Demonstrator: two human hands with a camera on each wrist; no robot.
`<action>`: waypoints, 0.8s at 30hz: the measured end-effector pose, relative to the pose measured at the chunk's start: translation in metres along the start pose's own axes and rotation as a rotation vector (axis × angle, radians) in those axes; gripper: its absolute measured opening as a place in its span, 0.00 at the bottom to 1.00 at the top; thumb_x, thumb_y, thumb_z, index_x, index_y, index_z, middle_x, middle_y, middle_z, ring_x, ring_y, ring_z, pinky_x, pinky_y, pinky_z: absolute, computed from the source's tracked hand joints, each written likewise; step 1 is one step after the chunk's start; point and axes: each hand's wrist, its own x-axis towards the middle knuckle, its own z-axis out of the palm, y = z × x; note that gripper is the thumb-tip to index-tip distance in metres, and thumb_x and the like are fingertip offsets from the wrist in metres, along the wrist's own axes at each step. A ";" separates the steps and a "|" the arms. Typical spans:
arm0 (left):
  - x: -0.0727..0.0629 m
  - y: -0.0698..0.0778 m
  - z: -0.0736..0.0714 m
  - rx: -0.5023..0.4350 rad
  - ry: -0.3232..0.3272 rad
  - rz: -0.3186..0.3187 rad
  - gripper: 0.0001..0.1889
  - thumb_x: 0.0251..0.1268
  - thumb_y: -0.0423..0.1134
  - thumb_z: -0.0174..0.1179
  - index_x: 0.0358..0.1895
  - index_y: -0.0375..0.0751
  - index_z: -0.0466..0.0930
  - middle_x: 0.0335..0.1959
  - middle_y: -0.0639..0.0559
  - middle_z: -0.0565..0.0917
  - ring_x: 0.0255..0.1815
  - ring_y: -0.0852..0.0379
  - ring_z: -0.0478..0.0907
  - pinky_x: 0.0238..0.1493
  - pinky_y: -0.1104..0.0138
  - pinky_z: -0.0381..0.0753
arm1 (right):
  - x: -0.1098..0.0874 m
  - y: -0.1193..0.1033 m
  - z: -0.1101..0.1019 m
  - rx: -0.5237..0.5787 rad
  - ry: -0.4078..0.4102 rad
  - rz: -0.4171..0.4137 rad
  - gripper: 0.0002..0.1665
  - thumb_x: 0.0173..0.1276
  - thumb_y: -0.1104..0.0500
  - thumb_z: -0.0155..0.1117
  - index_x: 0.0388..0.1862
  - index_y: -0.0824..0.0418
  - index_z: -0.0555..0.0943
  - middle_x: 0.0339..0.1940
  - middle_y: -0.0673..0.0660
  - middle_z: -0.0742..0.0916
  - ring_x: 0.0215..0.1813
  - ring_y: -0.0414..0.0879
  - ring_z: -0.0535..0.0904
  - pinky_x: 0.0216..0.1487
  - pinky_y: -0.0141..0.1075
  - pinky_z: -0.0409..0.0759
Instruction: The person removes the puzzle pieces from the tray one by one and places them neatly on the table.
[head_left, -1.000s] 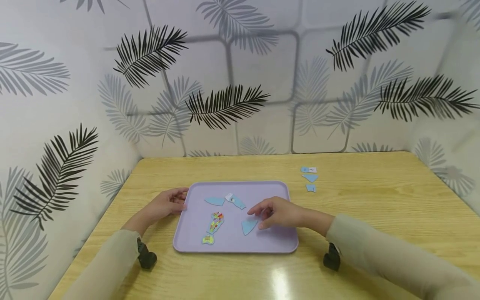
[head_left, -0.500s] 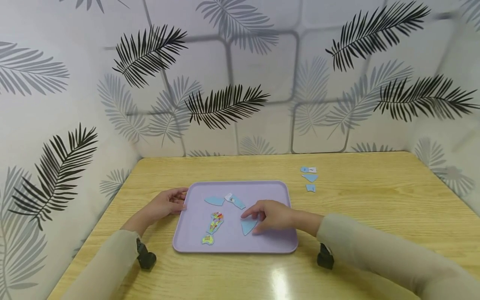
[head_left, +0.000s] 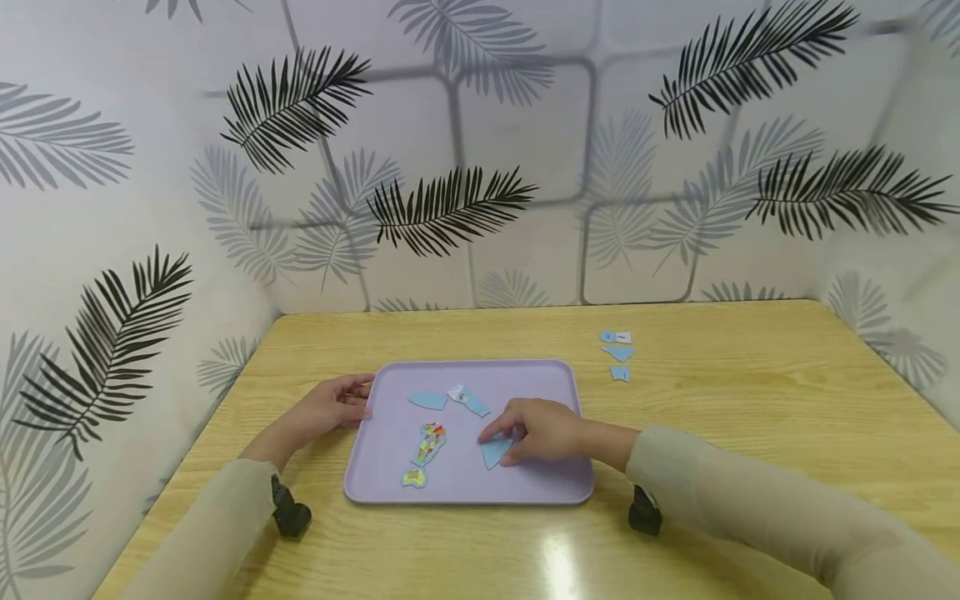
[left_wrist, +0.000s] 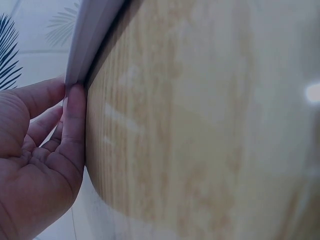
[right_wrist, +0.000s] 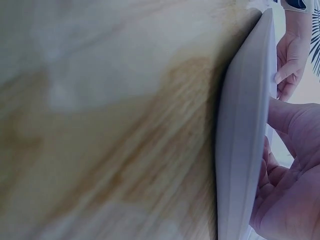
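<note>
On the lilac tray [head_left: 468,496] lies a light-blue, roughly triangular puzzle piece [head_left: 493,452]. My right hand [head_left: 547,429] reaches over the tray from the right and has its thumb and forefinger at opposite sides of this piece, pinching it. My left hand [head_left: 332,406] holds the tray's left edge; in the left wrist view its fingertips [left_wrist: 75,97] meet the rim. Also on the tray are a blue leaf-shaped piece [head_left: 427,401], a blue-and-white piece [head_left: 469,401], a multicoloured patterned piece [head_left: 431,443] and a small yellow-green piece [head_left: 414,477]. The right wrist view hides the pinched piece behind the tray's side.
Beyond the tray's back right corner, a blue-and-white piece [head_left: 616,337], a blue triangular piece [head_left: 619,353] and a small blue piece [head_left: 620,374] lie on the wooden table [head_left: 720,392]. Leaf-patterned walls [head_left: 525,250] enclose the back and sides.
My right hand has moved left and down onto the light-blue triangular puzzle piece, its thumb and forefinger closing in on it. The left hand stays at the tray's edge.
</note>
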 end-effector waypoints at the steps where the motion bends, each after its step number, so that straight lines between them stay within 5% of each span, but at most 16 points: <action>1: 0.000 0.000 0.000 -0.001 0.002 -0.002 0.33 0.67 0.27 0.59 0.73 0.30 0.56 0.58 0.36 0.69 0.49 0.52 0.71 0.48 0.64 0.82 | 0.000 0.000 0.000 -0.004 0.000 0.001 0.20 0.55 0.57 0.77 0.48 0.44 0.88 0.37 0.44 0.79 0.38 0.41 0.72 0.41 0.36 0.71; 17: -0.001 0.001 0.002 -0.015 0.005 -0.004 0.33 0.66 0.25 0.58 0.73 0.29 0.57 0.57 0.36 0.69 0.48 0.52 0.71 0.46 0.64 0.82 | -0.002 0.001 -0.003 0.051 -0.008 -0.019 0.18 0.56 0.59 0.76 0.47 0.48 0.88 0.37 0.46 0.80 0.39 0.42 0.73 0.42 0.34 0.72; 24: 0.000 0.001 0.000 -0.011 0.007 -0.005 0.33 0.66 0.26 0.58 0.73 0.29 0.57 0.57 0.36 0.69 0.48 0.51 0.71 0.46 0.64 0.82 | -0.002 0.003 -0.009 0.137 -0.036 -0.039 0.17 0.57 0.63 0.75 0.47 0.54 0.87 0.33 0.49 0.81 0.32 0.41 0.71 0.34 0.30 0.72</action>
